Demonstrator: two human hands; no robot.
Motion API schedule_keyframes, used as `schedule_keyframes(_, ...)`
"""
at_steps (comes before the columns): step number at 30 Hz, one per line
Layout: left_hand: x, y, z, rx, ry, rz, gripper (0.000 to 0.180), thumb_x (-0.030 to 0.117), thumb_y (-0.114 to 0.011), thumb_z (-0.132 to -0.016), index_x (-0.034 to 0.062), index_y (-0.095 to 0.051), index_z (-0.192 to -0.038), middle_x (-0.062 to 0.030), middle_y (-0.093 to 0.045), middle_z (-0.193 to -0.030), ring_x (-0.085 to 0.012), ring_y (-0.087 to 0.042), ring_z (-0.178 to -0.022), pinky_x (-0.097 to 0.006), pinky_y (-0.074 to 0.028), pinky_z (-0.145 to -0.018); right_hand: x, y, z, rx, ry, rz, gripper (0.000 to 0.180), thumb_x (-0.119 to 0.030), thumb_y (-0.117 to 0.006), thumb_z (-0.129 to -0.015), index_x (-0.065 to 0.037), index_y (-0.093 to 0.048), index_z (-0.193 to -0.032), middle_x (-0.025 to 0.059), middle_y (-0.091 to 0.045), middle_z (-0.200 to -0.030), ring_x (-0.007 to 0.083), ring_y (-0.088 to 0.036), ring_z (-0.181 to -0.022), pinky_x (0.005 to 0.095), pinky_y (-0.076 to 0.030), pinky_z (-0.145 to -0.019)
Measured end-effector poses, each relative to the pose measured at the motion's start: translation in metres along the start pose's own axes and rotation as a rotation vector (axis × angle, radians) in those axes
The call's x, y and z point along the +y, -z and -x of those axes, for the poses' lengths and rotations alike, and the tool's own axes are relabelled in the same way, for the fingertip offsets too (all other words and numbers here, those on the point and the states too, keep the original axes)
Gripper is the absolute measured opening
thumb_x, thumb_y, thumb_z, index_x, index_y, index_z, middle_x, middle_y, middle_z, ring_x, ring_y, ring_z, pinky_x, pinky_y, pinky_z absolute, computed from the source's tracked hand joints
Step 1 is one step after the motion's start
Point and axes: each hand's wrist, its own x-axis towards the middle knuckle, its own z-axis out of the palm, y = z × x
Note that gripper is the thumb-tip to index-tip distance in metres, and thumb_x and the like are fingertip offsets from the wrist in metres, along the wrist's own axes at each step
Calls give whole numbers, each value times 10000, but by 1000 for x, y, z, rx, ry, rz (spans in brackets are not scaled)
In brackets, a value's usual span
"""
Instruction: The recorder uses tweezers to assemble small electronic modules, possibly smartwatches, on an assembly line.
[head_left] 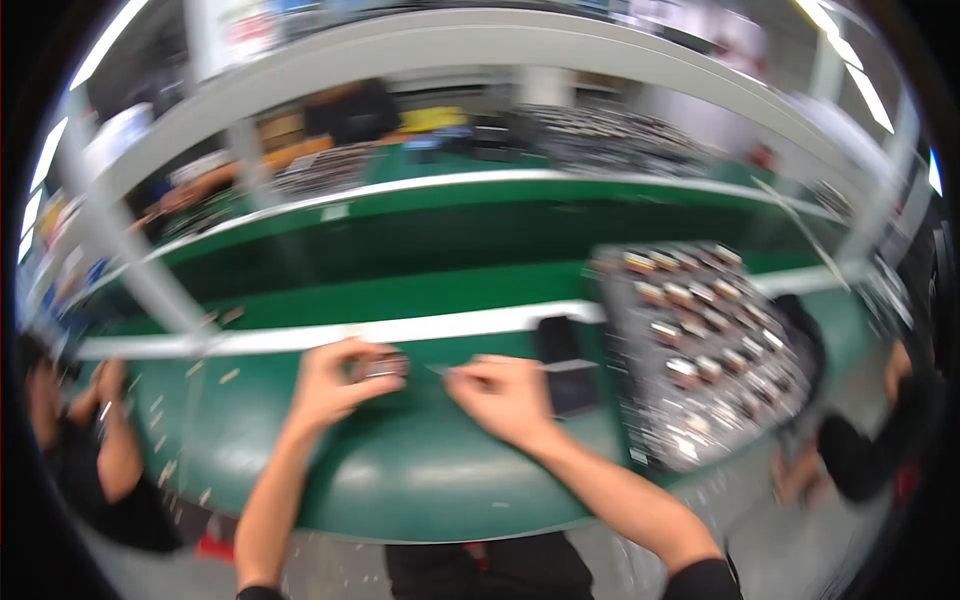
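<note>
The green counter (400,470) spreads beneath the fingers of the left hand (325,383) and the right hand (505,398). Well to the right of the right fingers stands the dark tray (612,340), with rows of small shiny pieces in it. Nearer, just right of those fingers, lies a black two-panel case (572,390).

The small dark-and-silver part (385,368) sits at the left fingertips, clear of the counter. I judge it light and stiff, perhaps slick on its bright faces, with a finish that could scratch; its side edges look the best place to take hold.

The left fingers are curled partway, the thumb below and forefinger above, closed on the part. The right fingers are drawn tightly together, apparently pinching a thin pale sliver (437,369), though blur makes that uncertain; its tip points toward the left fingers.
</note>
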Motion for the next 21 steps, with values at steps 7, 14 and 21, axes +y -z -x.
schedule_keyframes(7,115,-94,-67,-252,-359,244,450,193,-999,-702,11,-808,-1067,-66,-764,-937,-137,-648,-795,-299,-515,-742,6,3,1,161,-42,-637,112,-91,-749,-885,11,-752,-838,134,-660,-685,290,-715,-686,421,-537,-654)
schedule_keyframes(14,243,-251,-124,-690,-857,176,476,289,-945,-841,66,-797,-1235,-86,-719,-1016,-250,-692,-910,-398,-552,-822,40,-10,9,18,93,-85,147,-153,-767,-901,-34,-824,-966,120,-732,-880,260,-715,-781,401,-539,-686)
schedule_keyframes(21,250,-296,-123,-793,-1021,-15,475,315,-866,-930,104,-774,-1346,-82,-701,-1292,-305,-652,-1217,-473,-513,-1065,35,-8,0,102,16,-117,153,-153,-781,-867,-2,-803,-856,150,-724,-784,338,-707,-670,434,-537,-613)
